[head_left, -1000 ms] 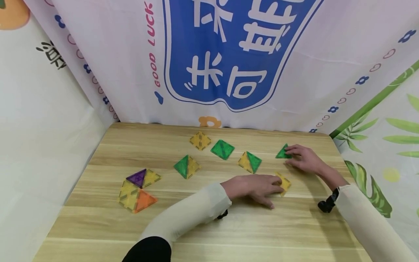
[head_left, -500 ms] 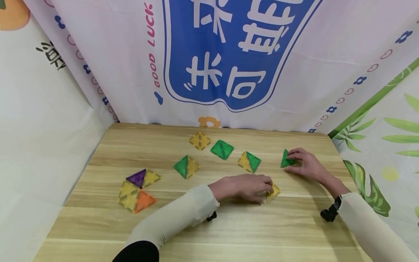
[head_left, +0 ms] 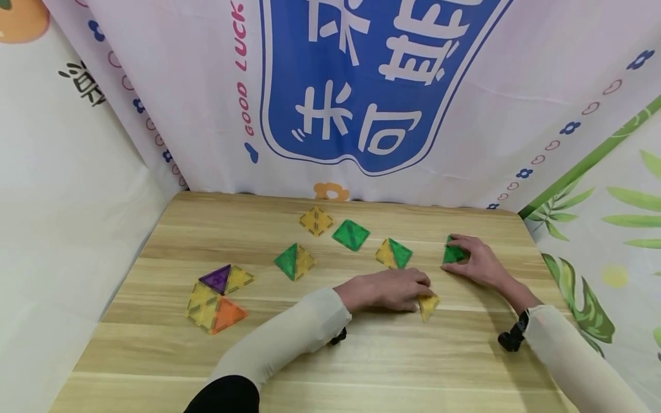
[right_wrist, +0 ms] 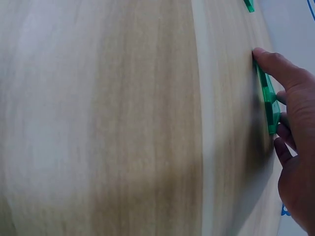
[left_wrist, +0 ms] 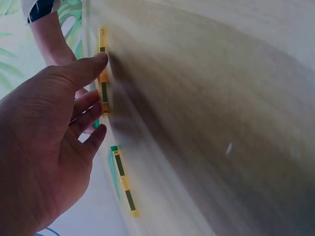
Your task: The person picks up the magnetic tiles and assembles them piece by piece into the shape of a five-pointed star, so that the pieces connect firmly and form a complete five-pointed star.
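"Where is the yellow triangular tile [head_left: 428,306] sitting?"

"The left hand [head_left: 388,289] is pinching it at the tabletop [head_left: 413,373]; the right hand [head_left: 480,261] is gripping the green triangular tile [head_left: 453,254] farther back."

"Keeping both level should be helping."

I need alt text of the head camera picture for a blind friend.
A person's left hand pinches a yellow tile and their right hand a green tile on a wooden table. More yellow and green tiles, a purple tile and an orange tile lie nearby.

Both arms [head_left: 289,330] [head_left: 578,353] reach forward, hands [head_left: 389,289] [head_left: 476,261] apparently pinching.
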### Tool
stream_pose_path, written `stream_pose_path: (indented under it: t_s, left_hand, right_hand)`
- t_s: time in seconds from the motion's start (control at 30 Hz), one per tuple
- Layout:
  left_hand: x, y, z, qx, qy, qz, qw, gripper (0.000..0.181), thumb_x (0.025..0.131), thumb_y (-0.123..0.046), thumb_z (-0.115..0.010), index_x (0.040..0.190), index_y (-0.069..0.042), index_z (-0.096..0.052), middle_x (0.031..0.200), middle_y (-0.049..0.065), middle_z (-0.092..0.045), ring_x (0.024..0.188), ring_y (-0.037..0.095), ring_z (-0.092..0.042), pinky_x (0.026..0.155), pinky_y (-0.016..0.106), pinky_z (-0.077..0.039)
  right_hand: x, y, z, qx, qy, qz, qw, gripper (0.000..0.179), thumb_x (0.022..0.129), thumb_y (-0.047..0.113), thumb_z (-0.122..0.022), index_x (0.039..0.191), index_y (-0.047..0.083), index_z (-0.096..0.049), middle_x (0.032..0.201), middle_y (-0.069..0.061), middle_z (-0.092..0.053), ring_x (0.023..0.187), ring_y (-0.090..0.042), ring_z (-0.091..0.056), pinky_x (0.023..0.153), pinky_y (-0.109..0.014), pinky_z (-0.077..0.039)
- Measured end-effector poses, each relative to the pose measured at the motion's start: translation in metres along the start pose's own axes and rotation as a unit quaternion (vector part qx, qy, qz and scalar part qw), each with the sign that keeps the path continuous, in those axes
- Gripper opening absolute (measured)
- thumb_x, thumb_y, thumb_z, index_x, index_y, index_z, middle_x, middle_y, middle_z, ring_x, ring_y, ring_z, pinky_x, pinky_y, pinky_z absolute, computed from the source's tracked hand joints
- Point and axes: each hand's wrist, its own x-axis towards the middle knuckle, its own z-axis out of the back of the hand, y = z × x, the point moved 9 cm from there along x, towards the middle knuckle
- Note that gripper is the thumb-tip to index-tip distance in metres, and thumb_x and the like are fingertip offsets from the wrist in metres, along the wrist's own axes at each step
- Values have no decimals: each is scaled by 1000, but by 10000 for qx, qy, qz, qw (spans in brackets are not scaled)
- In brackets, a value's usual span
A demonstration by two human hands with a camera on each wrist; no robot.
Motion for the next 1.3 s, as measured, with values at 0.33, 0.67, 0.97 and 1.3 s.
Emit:
stream_pose_path:
  t_s: [0.33, 0.67, 0.97, 1.3]
  left_hand:
    - [-12, -1, 7, -90, -90, -124, 9998, 41, 106, -26, -68, 145, -16, -66, 133, 0, -63, 119, 11, -58, 99, 18, -48]
    - [-21, -6, 3, -573, 49, -254, 9980, 32, 98, -30, -79, 127, -17, -74, 115, -4, -63, 93, 5, -55, 82, 17, -47]
    - [-12, -7, 1, -629, 532, -578, 9949, 77, 90, -34, -87, 158, -24, -52, 169, -2, -38, 155, 15, -32, 126, 24, -24]
    - [-6, -8, 0, -713, 1036, -774, 9890, 71, 92, -21, -86, 156, -25, -56, 165, -9, -45, 153, 13, -34, 123, 21, -26]
  right_hand:
    - [-3, 7, 0, -37, -42, -5, 10000, 59, 83, 27, -92, 130, -2, -71, 149, -31, -54, 134, -56, -50, 105, -72, -44]
    - [-13, 11, 1, -8, 130, -67, 9999, 65, 83, 26, -92, 134, -6, -67, 147, -31, -55, 130, -54, -54, 102, -70, -48]
    - [-24, 19, 2, -39, 262, 124, 9996, 59, 81, 23, -94, 129, -1, -73, 144, -28, -59, 130, -53, -55, 101, -68, -50]
    - [-37, 25, 4, -170, 278, 397, 9987, 57, 78, 27, -96, 126, 3, -76, 140, -22, -64, 125, -47, -60, 96, -63, -53]
